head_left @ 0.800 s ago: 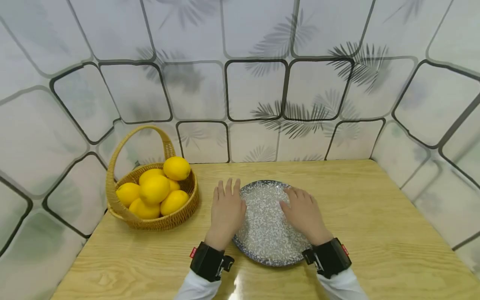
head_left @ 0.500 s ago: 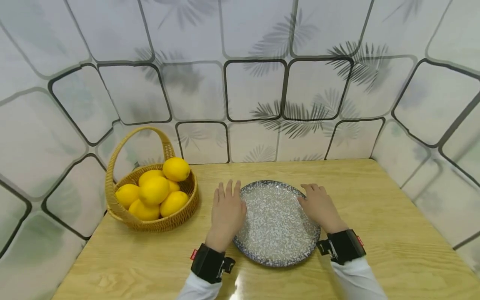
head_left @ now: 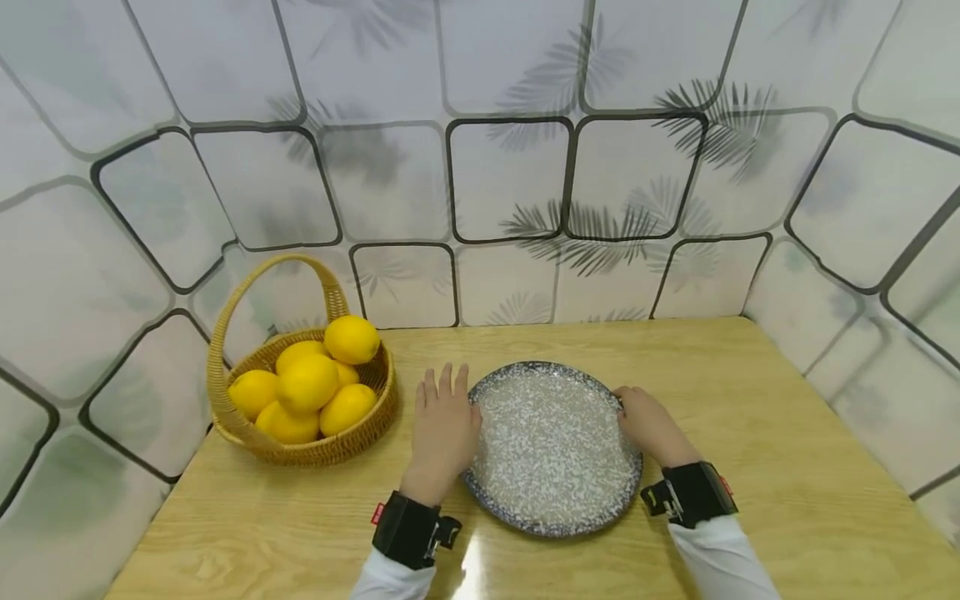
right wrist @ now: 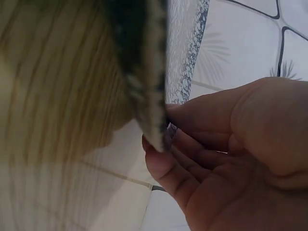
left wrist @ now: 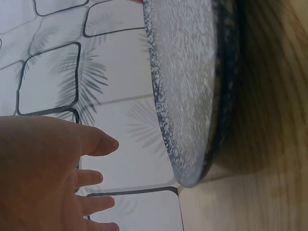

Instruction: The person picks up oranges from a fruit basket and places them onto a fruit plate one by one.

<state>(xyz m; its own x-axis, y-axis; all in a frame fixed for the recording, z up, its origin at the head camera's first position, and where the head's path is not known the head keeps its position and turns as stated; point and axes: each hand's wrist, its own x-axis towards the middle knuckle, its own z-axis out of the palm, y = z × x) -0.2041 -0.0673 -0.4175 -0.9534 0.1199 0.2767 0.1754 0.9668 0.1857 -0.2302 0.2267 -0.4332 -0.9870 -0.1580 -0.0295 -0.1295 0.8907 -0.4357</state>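
Observation:
A round plate (head_left: 551,450), speckled grey with a dark blue rim, lies on the wooden table in the head view. At its right edge my right hand (head_left: 652,427) pinches the rim; the right wrist view shows the thumb above and curled fingers (right wrist: 161,163) below the plate's edge (right wrist: 154,96). My left hand (head_left: 444,429) is beside the plate's left edge with its fingers spread straight. In the left wrist view the left hand (left wrist: 43,168) stands apart from the plate (left wrist: 187,86), holding nothing.
A wicker basket (head_left: 330,452) with a tall handle stands at the left, full of several lemons (head_left: 309,382). The wooden table (head_left: 750,392) meets a patterned wall (head_left: 510,283) at the back and at both sides.
My right hand has moved right from over the plate to its right edge and taken hold of the rim. My left hand has shifted slightly left, off the plate's edge.

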